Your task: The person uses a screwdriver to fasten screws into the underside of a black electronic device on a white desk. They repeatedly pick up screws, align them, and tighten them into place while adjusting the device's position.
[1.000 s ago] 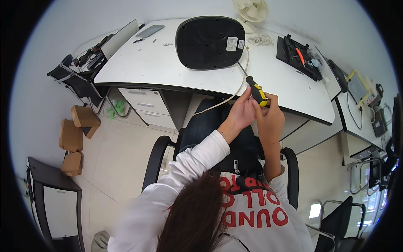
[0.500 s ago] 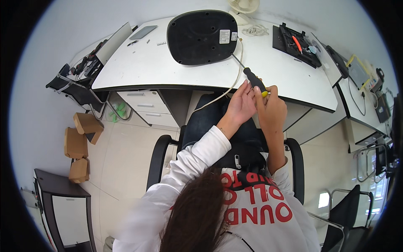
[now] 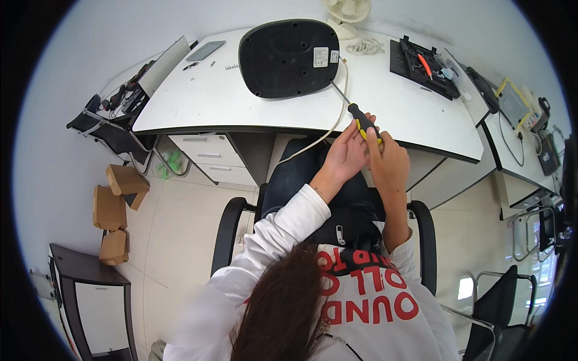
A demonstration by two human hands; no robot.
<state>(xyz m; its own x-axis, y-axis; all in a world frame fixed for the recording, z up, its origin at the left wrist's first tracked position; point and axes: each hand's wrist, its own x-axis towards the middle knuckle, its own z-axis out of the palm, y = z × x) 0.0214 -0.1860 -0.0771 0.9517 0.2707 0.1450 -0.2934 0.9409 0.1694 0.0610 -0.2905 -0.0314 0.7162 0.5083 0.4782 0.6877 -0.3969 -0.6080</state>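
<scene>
Both hands, left hand and right hand, clasp the screwdriver, its tip just beyond them at the upturned black base: seemingly mid-unscrewing, needing steady turning next.

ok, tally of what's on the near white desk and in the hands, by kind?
Black oval appliance base, underside up: 1
Screwdriver with black-and-yellow handle, held by left hand and right hand: 1
White cord: 1
Black tool tray: 1
White desk fan: 1
Total: 5
</scene>
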